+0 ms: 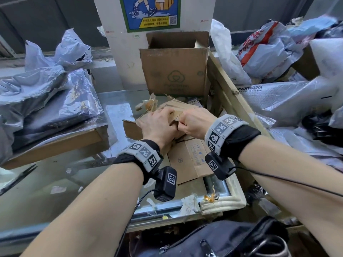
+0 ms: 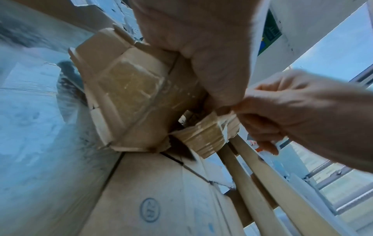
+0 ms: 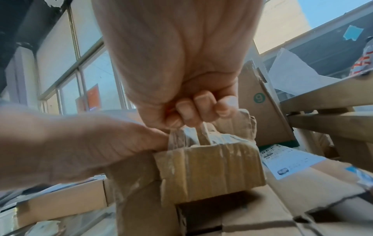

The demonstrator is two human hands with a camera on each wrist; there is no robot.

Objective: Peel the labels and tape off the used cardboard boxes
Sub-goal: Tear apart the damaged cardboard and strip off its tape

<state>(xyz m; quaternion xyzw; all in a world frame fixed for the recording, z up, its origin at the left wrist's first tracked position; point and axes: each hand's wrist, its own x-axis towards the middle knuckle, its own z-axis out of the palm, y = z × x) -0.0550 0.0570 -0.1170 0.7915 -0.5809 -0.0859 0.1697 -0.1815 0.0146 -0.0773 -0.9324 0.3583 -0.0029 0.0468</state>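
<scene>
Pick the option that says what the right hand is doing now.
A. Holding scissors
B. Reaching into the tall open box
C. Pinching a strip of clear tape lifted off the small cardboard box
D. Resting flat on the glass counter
C: the right hand pinches clear tape rising off the small cardboard box, which the left hand steadies.

Black wristbands carry grey marker tags and cabled cameras.

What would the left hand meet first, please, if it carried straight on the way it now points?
Probably the upright open cardboard box behind the pile; the left hand points toward it, though depth is unclear.
</scene>
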